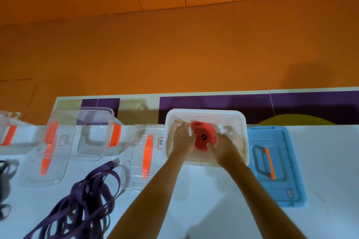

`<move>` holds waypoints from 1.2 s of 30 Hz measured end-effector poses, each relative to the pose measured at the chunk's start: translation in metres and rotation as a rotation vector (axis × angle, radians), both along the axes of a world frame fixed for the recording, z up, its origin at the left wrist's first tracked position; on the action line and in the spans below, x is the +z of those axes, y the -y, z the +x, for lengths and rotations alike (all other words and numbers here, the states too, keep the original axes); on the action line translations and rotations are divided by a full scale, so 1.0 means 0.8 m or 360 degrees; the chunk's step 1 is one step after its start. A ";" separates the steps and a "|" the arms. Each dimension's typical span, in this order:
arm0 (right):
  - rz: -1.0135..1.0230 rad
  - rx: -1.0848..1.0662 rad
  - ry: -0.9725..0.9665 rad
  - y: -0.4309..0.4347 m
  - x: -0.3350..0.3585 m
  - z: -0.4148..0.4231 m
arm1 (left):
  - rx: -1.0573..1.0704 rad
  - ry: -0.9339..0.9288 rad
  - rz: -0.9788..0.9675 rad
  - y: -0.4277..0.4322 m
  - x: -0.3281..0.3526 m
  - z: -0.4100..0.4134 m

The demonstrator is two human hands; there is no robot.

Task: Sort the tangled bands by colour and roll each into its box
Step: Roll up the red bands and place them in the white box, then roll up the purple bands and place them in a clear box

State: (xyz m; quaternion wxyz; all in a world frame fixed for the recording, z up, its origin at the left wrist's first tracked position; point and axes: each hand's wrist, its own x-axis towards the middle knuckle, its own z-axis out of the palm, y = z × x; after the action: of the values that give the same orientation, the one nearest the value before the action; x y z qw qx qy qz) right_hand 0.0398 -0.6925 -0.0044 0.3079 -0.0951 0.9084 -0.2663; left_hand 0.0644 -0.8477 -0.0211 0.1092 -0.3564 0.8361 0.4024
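Both hands reach into the white box [245, 141], where the rolled red band [204, 136] sits near the middle of its floor; the left hand [182, 138] curls its fingers against the roll's left edge and the right hand [223, 146] grips its near right side. To seat it well, the person should probably press the coil flat and let go of both sides together, so it cannot spring open. The purple bands [83, 196] lie tangled on the table [204, 190], unsorted.
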 end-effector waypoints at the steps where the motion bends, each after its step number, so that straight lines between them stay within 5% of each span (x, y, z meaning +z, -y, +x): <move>1: -0.0073 0.0039 -0.0098 -0.005 0.010 0.008 | -0.0135 -0.0029 -0.0065 0.001 0.014 0.009; 5: -0.0127 0.0268 -0.0488 -0.013 0.045 0.047 | -0.0614 -0.0206 -0.0382 0.006 0.078 0.071; 12: -0.0126 0.0454 -0.0965 0.018 0.082 0.135 | -0.0946 -0.0119 -0.0915 0.050 0.138 0.206; 22: 0.0155 0.0697 -0.0489 0.137 0.044 0.317 | -0.0950 0.0125 -0.0866 0.223 0.097 0.405; 29: 0.0154 0.0481 -0.0060 0.233 -0.004 0.427 | -0.0765 0.0225 -0.0694 0.350 0.056 0.515; 36: -0.0354 -0.0424 0.0455 0.336 -0.023 0.453 | -0.0790 0.0445 -0.0148 0.398 0.007 0.564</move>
State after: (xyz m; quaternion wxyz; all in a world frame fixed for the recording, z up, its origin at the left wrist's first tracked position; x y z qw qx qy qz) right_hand 0.4019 -0.9610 -0.0227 0.3834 0.0312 0.8251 -0.4139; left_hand 0.5154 -1.1664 -0.0155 0.3021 -0.1974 0.8922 0.2716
